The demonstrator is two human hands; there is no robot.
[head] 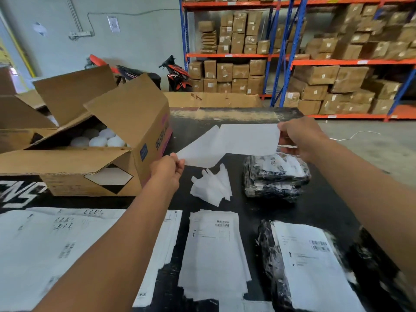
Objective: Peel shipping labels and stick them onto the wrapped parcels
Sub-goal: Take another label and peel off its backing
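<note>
I hold a white shipping label (pixel 247 138) in the air above the black table (pixel 315 206). My right hand (pixel 301 137) pinches its right edge. My left hand (pixel 167 171) pinches the corner of the backing sheet (pixel 200 152), which is partly peeled away and folds down to the left. Under the label lies a stack of black wrapped parcels (pixel 274 176). Closer to me, at the right, another black wrapped parcel (pixel 310 266) bears a stuck label with barcodes. A pile of unpeeled labels (pixel 213 251) lies in front of me.
Crumpled used backing sheets (pixel 211 188) lie mid-table. An open cardboard box (pixel 94 140) with white round items stands at the left. More printed sheets (pixel 56 248) cover the near left. Shelving with cartons (pixel 315 64) and parked motorbikes (pixel 175 73) stand behind.
</note>
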